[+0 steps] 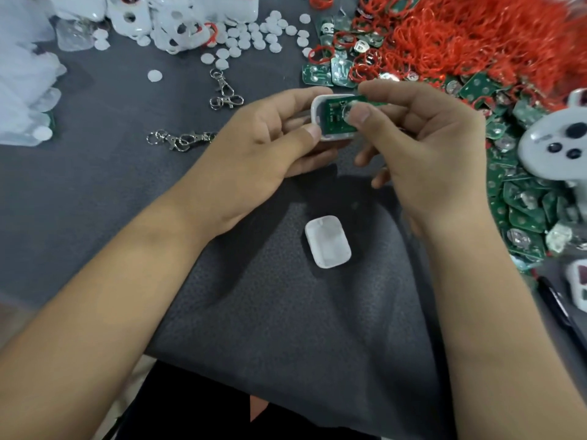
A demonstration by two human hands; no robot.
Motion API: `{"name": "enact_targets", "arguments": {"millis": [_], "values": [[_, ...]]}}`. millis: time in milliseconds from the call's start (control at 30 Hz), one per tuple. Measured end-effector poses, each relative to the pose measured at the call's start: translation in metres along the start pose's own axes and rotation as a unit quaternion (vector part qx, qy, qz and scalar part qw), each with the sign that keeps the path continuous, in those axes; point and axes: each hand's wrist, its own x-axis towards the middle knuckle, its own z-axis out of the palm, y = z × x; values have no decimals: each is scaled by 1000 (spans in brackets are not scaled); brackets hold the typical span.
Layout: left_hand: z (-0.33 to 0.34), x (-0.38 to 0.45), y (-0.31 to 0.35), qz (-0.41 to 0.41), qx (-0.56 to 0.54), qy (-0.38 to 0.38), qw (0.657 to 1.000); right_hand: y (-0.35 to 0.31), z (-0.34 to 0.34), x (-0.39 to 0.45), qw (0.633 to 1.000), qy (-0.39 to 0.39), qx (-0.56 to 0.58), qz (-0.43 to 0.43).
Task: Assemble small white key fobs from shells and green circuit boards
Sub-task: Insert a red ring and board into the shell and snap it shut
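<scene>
Your view, non-task clutter only: heap of thin red rubber bands (470, 30) fills upper right. Scatter of small white round discs (251, 36) top centre, one stray disc (154, 75) apart, lower left of scatter. Two silver metal swivel clasps (225, 90) lie left of centre, another clasp pair (181, 140) nearer you. Grey fabric cloth (111, 192) covers surface (drapes over near edge). White game controller with dark buttons (559, 144) at right edge.

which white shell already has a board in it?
The shell held in the hands, with a green board inside; the shell on the grey cloth is empty.
</scene>
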Motion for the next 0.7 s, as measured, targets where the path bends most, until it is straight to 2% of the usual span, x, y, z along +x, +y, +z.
{"name": "enact_targets", "arguments": {"millis": [400, 700], "values": [[-1, 0, -1, 7, 6, -25, 1000, 0, -3, 1, 1000, -3, 0, -4], [-2, 0, -2, 13, 22, -15, 1000, 1, -6, 2, 1000, 0, -27, -8]]}}
